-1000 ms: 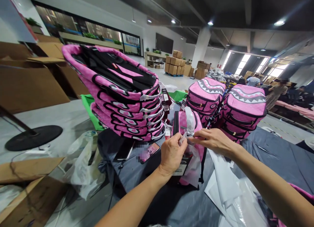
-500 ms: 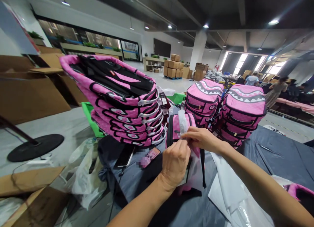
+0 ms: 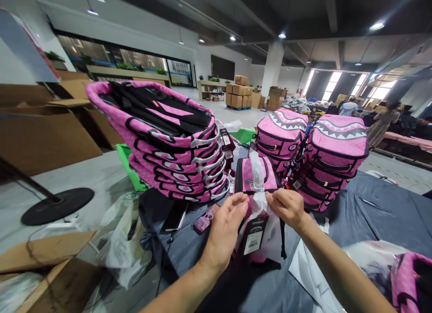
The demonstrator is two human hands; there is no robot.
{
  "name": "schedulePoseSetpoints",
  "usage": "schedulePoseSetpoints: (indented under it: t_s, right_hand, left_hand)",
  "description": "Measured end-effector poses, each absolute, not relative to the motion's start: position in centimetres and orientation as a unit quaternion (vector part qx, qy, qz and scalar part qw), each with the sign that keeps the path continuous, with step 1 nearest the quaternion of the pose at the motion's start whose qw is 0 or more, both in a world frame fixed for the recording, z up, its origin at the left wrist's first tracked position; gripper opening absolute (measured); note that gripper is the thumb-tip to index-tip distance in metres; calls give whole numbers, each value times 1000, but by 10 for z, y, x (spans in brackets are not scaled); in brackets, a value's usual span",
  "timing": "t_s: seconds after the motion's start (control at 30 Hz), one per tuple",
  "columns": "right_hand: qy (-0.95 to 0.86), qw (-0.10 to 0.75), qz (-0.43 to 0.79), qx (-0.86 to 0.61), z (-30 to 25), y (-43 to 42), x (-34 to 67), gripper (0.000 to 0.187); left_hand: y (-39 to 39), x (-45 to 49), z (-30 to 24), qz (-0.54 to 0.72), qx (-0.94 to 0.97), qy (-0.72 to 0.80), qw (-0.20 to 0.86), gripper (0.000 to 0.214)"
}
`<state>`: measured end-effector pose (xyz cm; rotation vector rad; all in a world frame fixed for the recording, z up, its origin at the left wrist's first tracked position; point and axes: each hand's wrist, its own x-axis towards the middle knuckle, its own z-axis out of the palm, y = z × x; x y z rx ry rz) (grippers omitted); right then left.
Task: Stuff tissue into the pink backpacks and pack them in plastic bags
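A small pink backpack [image 3: 254, 174] lies on the dark-covered table [image 3: 367, 214] right in front of me, its handle wrapped in white tissue [image 3: 258, 169]. A black hang tag [image 3: 254, 235] dangles over a clear plastic bag below it. My left hand [image 3: 225, 229] rests at the left of the tissue, fingers loosely stretched toward it. My right hand [image 3: 287, 206] pinches the tissue from the right side.
A tilted stack of flat pink backpacks [image 3: 168, 142] stands to the left, two stuffed pink backpacks [image 3: 313, 146] behind. A phone [image 3: 206, 222] lies on the cloth. Cardboard boxes [image 3: 43, 124], a fan base [image 3: 57, 206] and plastic bags [image 3: 121, 241] lie on the floor left. People work far right.
Both hands have dropped lower and apart on the wrapped handle. My left hand has loosened from a pinch to open fingers, and the hang tag now shows.
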<state>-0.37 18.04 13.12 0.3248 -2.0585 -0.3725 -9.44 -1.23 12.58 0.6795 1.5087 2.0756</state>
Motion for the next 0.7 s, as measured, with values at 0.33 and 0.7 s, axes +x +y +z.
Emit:
schedulePoseSetpoints:
  t_s: [0.33,0.7]
  right_hand:
    - [-846,493,-177,100,121,177,-1,29]
    - [-884,449,-114,-63,84,129,25,30]
  left_hand:
    - [44,-100,163,671,53,517,529,34]
    - [28,-116,152,604,186,574,521,33]
